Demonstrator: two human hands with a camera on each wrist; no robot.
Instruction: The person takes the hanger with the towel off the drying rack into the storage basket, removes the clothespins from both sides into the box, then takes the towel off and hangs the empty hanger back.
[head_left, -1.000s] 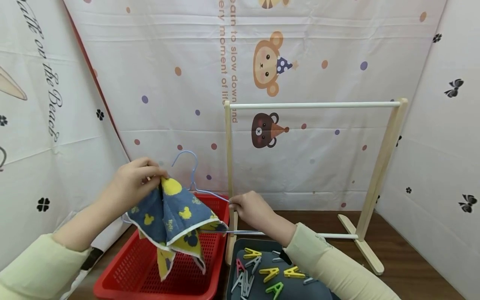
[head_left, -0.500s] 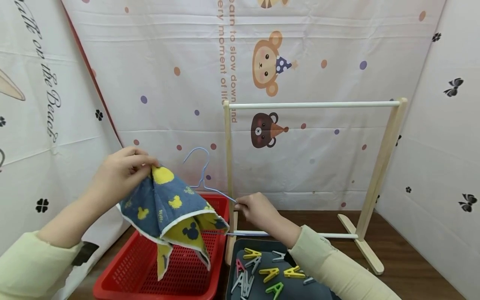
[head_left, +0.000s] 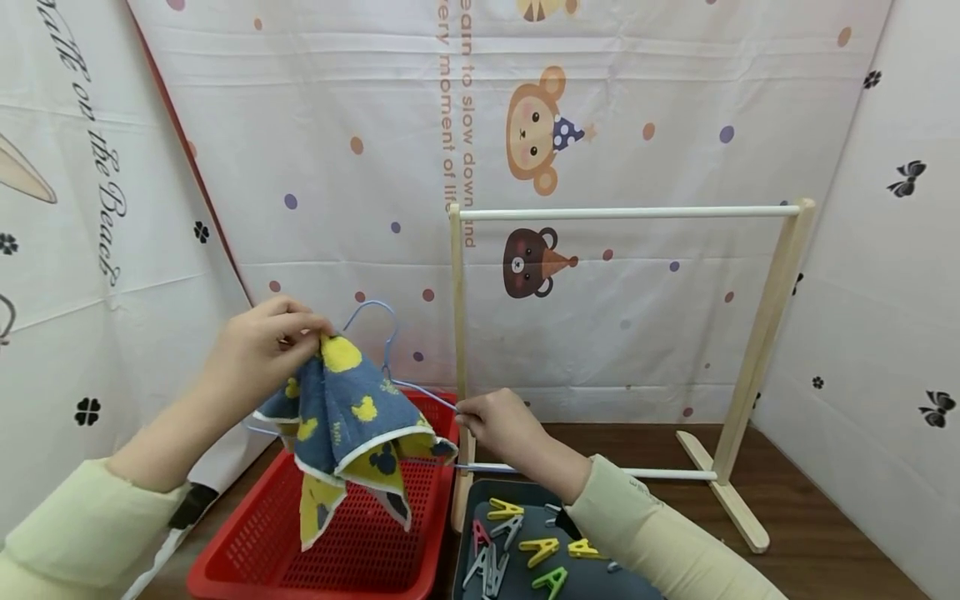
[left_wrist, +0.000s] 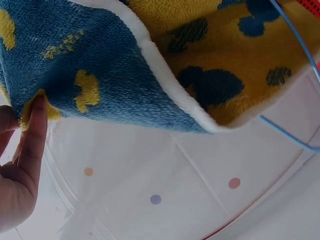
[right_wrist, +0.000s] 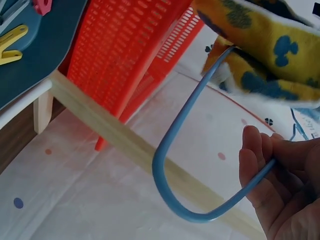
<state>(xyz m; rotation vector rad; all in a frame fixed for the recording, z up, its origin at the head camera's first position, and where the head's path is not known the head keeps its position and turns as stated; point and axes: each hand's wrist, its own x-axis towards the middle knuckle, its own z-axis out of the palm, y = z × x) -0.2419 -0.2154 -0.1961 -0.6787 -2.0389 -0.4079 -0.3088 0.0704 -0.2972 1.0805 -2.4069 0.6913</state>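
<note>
My left hand (head_left: pixel 262 350) pinches a small blue and yellow towel (head_left: pixel 367 408) with white edging, near a yellow spot in its middle. In the left wrist view, thumb and fingers squeeze a fold of the towel (left_wrist: pixel 115 75). My right hand (head_left: pixel 502 421) holds the right shoulder of a blue wire hanger (head_left: pixel 423 390). The hanger's hook stands up behind the towel. In the right wrist view, the hanger's rounded end (right_wrist: pixel 165 175) sticks out beyond the fingers, and its lower bar runs in under the towel's yellow side. The towel hides much of the hanger.
Under the towel stands a red plastic basket (head_left: pixel 217 558). Right of it, a dark grey tray (head_left: pixel 592 583) holds several clothespins (head_left: pixel 540 550). Behind the tray rises a wooden rack with a white top rail (head_left: pixel 630 213). Printed cloth (head_left: pixel 337 83) hangs around the table.
Both hands shifted slightly right, then back left, with the hanger's hook leaning right and then returning behind the towel. The towel's left part is more bunched now.
</note>
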